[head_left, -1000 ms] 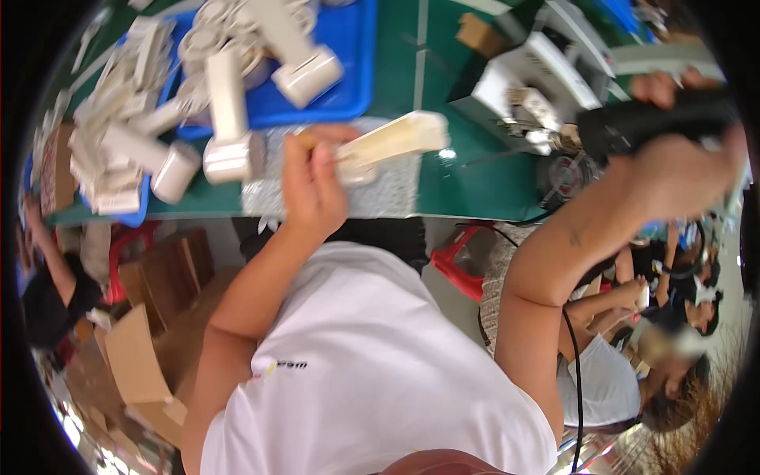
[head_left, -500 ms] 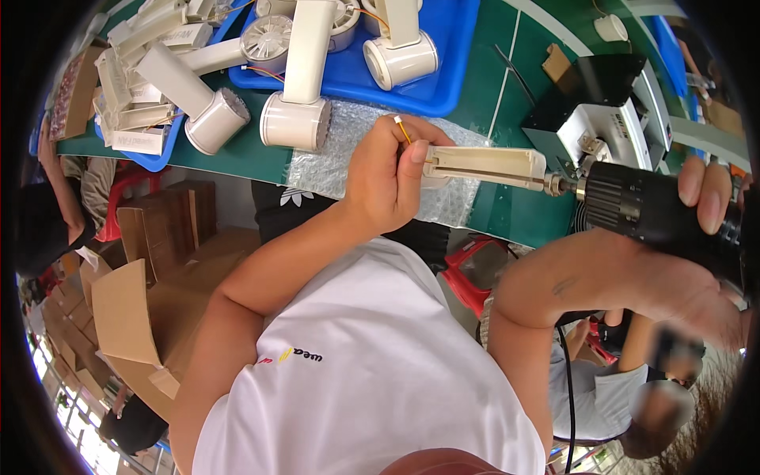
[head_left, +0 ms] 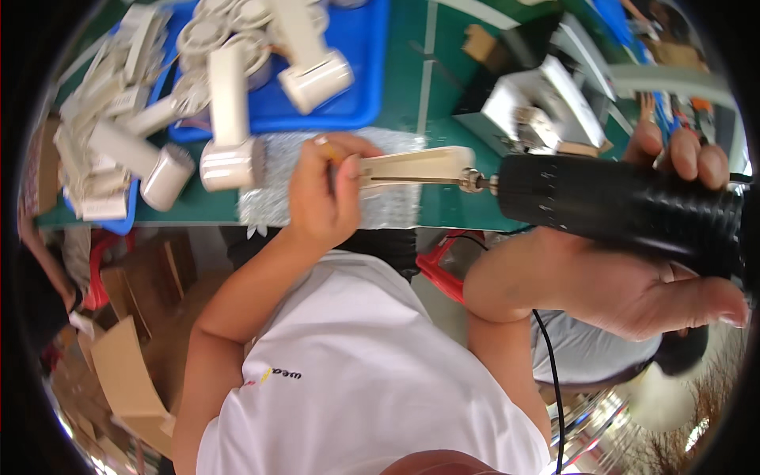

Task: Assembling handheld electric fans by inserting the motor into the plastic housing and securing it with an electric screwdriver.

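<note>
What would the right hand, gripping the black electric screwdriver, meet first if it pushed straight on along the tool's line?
The right hand drives the black screwdriver leftward; its bit already meets the cream handle part, held by the left hand.

The black power screwdriver [head_left: 625,210] runs off the rim at three o'clock; its bit tip hides inside the cream handle piece [head_left: 412,168].

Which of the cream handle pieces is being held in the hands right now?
The flat cream handle piece gripped by the left hand, meeting the tip of the black power screwdriver in the right hand. The others lie loose in the blue tray.
</note>
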Available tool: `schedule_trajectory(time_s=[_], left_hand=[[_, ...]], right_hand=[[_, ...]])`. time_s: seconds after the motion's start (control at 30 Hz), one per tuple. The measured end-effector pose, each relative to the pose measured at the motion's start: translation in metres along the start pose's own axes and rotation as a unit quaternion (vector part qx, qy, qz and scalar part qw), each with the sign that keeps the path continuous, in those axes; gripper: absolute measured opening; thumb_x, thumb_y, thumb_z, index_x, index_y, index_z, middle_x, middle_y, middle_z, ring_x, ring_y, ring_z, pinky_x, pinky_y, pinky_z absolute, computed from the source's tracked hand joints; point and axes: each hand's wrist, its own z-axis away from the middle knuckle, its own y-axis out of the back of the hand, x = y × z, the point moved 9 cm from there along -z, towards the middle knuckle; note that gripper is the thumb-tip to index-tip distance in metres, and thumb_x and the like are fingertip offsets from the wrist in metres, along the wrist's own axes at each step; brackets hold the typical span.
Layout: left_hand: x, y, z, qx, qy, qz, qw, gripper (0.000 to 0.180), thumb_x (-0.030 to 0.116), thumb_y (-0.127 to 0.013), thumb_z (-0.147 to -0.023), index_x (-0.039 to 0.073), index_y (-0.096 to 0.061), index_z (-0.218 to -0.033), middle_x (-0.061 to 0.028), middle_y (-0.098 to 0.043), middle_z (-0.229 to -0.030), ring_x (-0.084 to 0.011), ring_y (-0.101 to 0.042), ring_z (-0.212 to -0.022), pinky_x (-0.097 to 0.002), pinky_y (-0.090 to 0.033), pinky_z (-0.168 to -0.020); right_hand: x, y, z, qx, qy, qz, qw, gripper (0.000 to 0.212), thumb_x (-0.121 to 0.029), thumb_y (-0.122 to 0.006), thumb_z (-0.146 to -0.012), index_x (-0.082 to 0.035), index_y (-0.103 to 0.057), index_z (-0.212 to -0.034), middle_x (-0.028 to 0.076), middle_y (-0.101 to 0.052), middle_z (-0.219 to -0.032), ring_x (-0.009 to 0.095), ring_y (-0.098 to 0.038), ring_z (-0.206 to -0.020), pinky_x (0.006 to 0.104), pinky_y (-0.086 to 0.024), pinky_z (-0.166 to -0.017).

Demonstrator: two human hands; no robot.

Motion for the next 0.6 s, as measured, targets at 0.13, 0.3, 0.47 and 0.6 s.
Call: schedule_trajectory(time_s=[0.13,0.3,0.47,0.6], left_hand=[[0.006,0.001,-0.001,0.008,0.001,0.004,1.0,0.006,0.004,-0.051,-0.099,0.002,-0.046,-0.101,-0.0156,-0.067,-0.099,-0.0178,-0.061,-0.083,-0.0312,-0.049,-0.079],[0.006,-0.005,-0.005,-0.013,-0.015,-0.003,1.0,0.012,0.006,-0.05,-0.099,-0.001,-0.051,-0.109,-0.0195,-0.068,-0.107,-0.0209,-0.063,-0.093,-0.0327,-0.048,-0.086],[0.02,-0.007,-0.013,-0.048,-0.045,-0.101,0.993,0.027,0.008,-0.044,-0.1,-0.006,-0.067,-0.099,-0.0204,-0.068,-0.111,-0.028,-0.065,-0.097,-0.034,-0.048,-0.089],[0.023,-0.004,-0.012,-0.035,-0.059,-0.137,0.988,0.027,0.006,-0.044,-0.099,-0.005,-0.069,-0.096,-0.0187,-0.069,-0.108,-0.0289,-0.065,-0.096,-0.0351,-0.049,-0.086]], right_hand=[[-0.042,0.048,0.005,0.147,0.034,0.22,0.964,0.058,-0.051,-0.051,-0.092,0.004,-0.052,-0.11,0.015,-0.058,-0.098,0.021,-0.058,-0.075,0.0368,-0.049,-0.066],[-0.048,0.062,0.001,0.242,0.111,0.383,0.885,0.049,-0.046,-0.053,-0.093,0.001,-0.055,-0.107,0.011,-0.059,-0.094,0.017,-0.058,-0.07,0.0327,-0.047,-0.062],[-0.027,0.039,-0.013,0.203,0.186,0.392,0.878,0.027,-0.034,-0.057,-0.103,-0.007,-0.056,-0.105,0.004,-0.06,-0.073,0.009,-0.058,-0.054,0.022,-0.049,-0.047],[-0.019,0.052,-0.002,0.312,0.083,0.4,0.858,0.047,-0.039,-0.044,-0.095,0.007,-0.042,-0.104,0.022,-0.058,-0.074,0.028,-0.057,-0.061,0.0372,-0.053,-0.06]])
